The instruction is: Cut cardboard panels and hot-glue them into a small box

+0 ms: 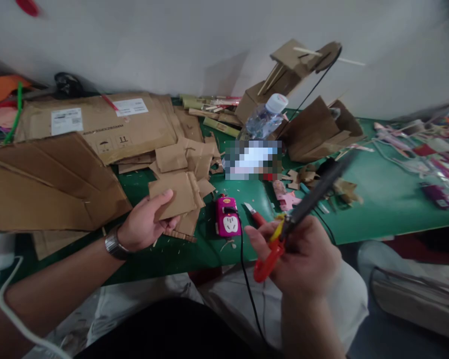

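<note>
My left hand (149, 222) pinches a small rectangular piece of cardboard (177, 194) between thumb and fingers, above a heap of cardboard scraps (198, 154). A metal watch sits on that wrist. On the right, my right hand (303, 254) is closed around the red handles of a pair of scissors (310, 199), whose dark blades point up and away, slightly blurred. Between the hands lie a magenta power socket block (228, 217) with a black cord and a red utility knife (255, 214) with its blade showing.
A folded cardboard sheet (52, 184) and a flattened carton (134, 124) lie left. Behind stand a plastic bottle (264, 117), a cardboard model with a wheel (290, 70) and an open box (322, 129). A pink glue gun (286, 197) lies near the blades; craft materials crowd the right.
</note>
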The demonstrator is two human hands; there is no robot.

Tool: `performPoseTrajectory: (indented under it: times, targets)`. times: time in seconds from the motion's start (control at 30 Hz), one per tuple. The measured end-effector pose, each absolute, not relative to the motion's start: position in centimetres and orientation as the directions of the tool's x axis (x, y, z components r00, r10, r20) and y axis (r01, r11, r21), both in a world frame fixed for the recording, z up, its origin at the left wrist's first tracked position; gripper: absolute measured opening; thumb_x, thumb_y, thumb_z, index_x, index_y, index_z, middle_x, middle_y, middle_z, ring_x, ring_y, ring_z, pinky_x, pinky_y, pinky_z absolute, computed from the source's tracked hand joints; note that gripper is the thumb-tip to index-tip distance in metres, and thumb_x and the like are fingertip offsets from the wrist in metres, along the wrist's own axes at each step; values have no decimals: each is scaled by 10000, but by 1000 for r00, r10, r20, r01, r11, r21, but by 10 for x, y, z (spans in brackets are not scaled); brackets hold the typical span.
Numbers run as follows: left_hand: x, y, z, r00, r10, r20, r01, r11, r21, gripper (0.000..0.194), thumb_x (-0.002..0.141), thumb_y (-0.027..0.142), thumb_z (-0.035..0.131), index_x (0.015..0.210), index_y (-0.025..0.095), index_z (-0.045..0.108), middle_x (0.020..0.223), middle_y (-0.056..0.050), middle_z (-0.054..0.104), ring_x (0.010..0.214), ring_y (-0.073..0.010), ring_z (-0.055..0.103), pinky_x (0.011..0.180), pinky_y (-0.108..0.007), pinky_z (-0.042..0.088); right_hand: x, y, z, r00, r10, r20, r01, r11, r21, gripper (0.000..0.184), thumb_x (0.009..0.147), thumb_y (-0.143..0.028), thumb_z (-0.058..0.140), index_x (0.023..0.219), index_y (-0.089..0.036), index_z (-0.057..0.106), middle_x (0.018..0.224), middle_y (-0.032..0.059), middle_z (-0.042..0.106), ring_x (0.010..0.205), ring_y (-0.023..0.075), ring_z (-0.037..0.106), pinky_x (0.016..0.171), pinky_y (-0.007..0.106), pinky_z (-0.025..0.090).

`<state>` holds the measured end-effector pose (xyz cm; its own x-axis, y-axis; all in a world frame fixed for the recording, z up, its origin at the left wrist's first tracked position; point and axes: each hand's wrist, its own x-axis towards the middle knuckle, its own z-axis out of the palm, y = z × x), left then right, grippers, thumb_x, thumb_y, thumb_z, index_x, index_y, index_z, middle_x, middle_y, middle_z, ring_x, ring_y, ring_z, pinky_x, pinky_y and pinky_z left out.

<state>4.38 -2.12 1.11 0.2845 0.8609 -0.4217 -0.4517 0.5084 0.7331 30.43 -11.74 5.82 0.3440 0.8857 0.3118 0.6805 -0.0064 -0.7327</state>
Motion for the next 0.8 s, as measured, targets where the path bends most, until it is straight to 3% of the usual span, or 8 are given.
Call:
performPoseTrajectory:
  times: [0.1, 0.17, 0.27, 0.33, 0.47, 0.63, 0.7, 0.8]
  targets:
    - [45, -20, 10, 284, 869, -405, -452, 494, 743, 400, 782, 450, 928, 852, 138, 688, 657, -9, 678, 447, -117, 585, 399, -210, 476, 300, -114, 66, 374, 869, 324, 591, 47, -806, 569, 708, -365, 1026, 1076, -254, 606, 678, -70, 703, 536, 153, 654, 513, 257, 536]
    - [45, -19, 9, 274, 872, -405, -450, 488, 748, 400, 780, 449, 931, 871, 138, 696, 673, -14, 688, 457, -121, 592, 398, -213, 480, 295, -109, 66, 364, 902, 231, 409, 68, -910, 701, 779, -314, 981, 1342, -268, 566, 710, -90, 688, 534, 138, 643, 509, 245, 529]
    - [44, -21, 8, 295, 876, -382, -436, 479, 762, 420, 790, 482, 928, 857, 141, 692, 644, -5, 667, 450, -118, 582, 392, -210, 472, 286, -105, 62, 226, 974, -11, 59, -25, -998, 678, 934, -367, 854, 1527, -282, 537, 942, 11, 780, 588, 144, 703, 464, 239, 520]
    - [42, -21, 10, 317, 886, -340, -438, 454, 776, 428, 799, 497, 925, 849, 148, 681, 633, 3, 659, 437, -117, 575, 387, -215, 468, 283, -106, 58, 65, 988, -140, -159, -129, -979, 567, 953, -451, 833, 1445, -255, 631, 1024, 69, 808, 574, 140, 696, 422, 231, 476]
    - [39, -20, 15, 228, 931, -286, -456, 362, 813, 398, 803, 457, 921, 853, 169, 651, 620, 21, 656, 441, -127, 594, 401, -223, 494, 274, -116, 53, -248, 920, -304, -421, -385, -821, 546, 953, -581, 813, 1331, -206, 692, 813, 46, 794, 521, 118, 628, 483, 232, 484]
    - [37, -15, 21, 118, 963, -243, -483, 269, 833, 333, 837, 424, 871, 877, 186, 642, 628, 23, 642, 450, -132, 597, 418, -236, 506, 261, -122, 50, -379, 820, -428, -501, -571, -650, 480, 955, -561, 817, 1246, -291, 548, 1085, 71, 824, 875, 224, 833, 762, 344, 646]
    - [37, -14, 23, 107, 969, -221, -484, 245, 840, 306, 843, 414, 854, 868, 188, 651, 636, 19, 636, 438, -127, 581, 412, -242, 490, 258, -121, 45, -350, 835, -425, -498, -550, -671, 490, 958, -561, 802, 1251, -315, 495, 1019, 41, 809, 695, 185, 780, 610, 280, 587]
    - [35, -14, 22, 90, 969, -232, -466, 246, 850, 241, 860, 382, 825, 857, 204, 661, 654, 26, 625, 444, -119, 564, 415, -242, 457, 258, -119, 41, -316, 883, -346, -471, -463, -751, 489, 968, -568, 779, 1264, -275, 524, 776, -29, 674, 508, 95, 526, 498, 207, 381]
